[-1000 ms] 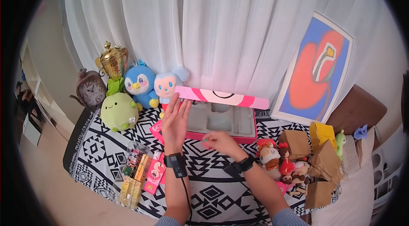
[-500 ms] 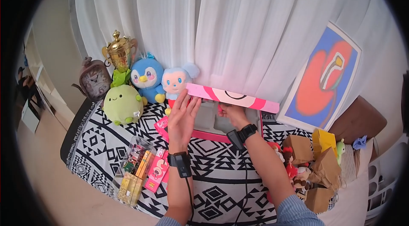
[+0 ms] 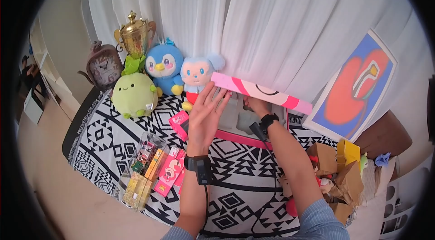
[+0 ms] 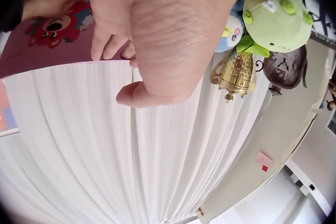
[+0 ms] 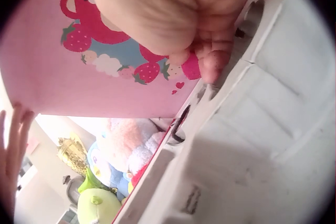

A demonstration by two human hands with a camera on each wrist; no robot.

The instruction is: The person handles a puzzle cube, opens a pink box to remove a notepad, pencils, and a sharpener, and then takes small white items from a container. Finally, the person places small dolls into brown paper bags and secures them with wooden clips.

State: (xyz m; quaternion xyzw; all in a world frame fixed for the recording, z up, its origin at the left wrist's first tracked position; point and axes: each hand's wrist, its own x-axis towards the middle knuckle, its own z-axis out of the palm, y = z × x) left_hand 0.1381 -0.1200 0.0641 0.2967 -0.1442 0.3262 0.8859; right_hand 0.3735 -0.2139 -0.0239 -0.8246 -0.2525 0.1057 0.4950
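A pink box (image 3: 242, 141) stands on the patterned cloth with its lid (image 3: 278, 97) raised; a red bear with strawberries is printed inside the lid (image 5: 110, 35). My left hand (image 3: 206, 115) touches the lid's left end with extended fingers, the thumb apart in the left wrist view. My right hand (image 3: 257, 105) reaches under the lid, into the far part of the grey moulded tray (image 5: 257, 113). Its bent fingers hold a small bright pink thing (image 5: 191, 67) at a rounded hollow; the fingers hide most of it.
Behind on the left stand a clock (image 3: 104, 65), a gold trophy (image 3: 134, 36) and plush toys, green (image 3: 134, 95) and blue (image 3: 165, 70). A clear tray of small boxes (image 3: 142, 167) lies front left. Paper bags (image 3: 346, 176) and a leaning picture (image 3: 355, 81) are right.
My right hand has moved from in front of the box up into its far part, carrying the small pink thing. My left hand stays at the lid. The head view has shifted.
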